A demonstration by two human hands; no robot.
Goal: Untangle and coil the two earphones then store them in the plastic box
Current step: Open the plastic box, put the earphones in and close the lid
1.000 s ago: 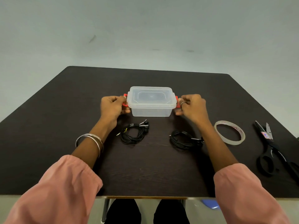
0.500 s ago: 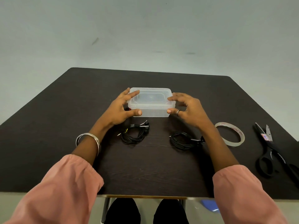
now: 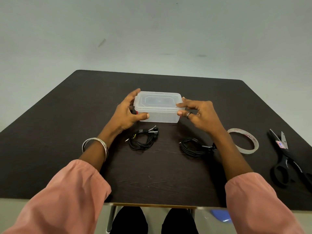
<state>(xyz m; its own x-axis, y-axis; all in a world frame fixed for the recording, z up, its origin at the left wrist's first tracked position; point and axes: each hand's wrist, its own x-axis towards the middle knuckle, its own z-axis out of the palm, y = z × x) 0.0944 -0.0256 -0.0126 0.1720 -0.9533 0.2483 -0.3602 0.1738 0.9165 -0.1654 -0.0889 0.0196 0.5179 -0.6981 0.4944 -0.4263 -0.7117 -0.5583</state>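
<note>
I see the plastic box (image 3: 158,114) mid-table, lid (image 3: 157,100) on, nothing visible inside. My left hand (image 3: 125,113) and right hand (image 3: 200,114) grip its ends with curled fingers. Two coiled earphones (image 3: 143,138) (image 3: 194,146) lie toward the near edge.

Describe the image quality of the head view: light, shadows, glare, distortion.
Head view: soft, even light; faint shadows under the left hand and right hand; mild sheen on the plastic box lid and the dark table, no harsh glare; wide-angle distortion splays the table edges; both black earphone coils stay sharp.
</note>
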